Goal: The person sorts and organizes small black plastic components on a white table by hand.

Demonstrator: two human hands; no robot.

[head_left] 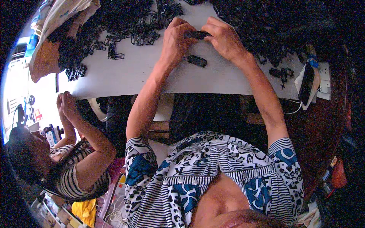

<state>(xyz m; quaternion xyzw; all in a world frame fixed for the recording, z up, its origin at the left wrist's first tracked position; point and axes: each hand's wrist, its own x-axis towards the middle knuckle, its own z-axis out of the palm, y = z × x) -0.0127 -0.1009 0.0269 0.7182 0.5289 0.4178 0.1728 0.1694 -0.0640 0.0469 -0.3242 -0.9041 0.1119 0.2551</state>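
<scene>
At upper centre, your left hand (177,40) and right hand (225,40) pinch a black part (197,35) between them. One oblong piece (197,60) lies below on the white table (121,78).

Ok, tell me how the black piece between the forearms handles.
The black piece looks stiff, with an even, rounded outline. It's probably light, being smaller than the left hand. Lying flat on the table, it should slide, not roll.

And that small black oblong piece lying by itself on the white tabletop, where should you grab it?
Probably pinch the small black oblong piece across its middle, a fingertip on each long side, coming from above. It lies flat, longer than wide, with white tabletop showing all around it.
</scene>
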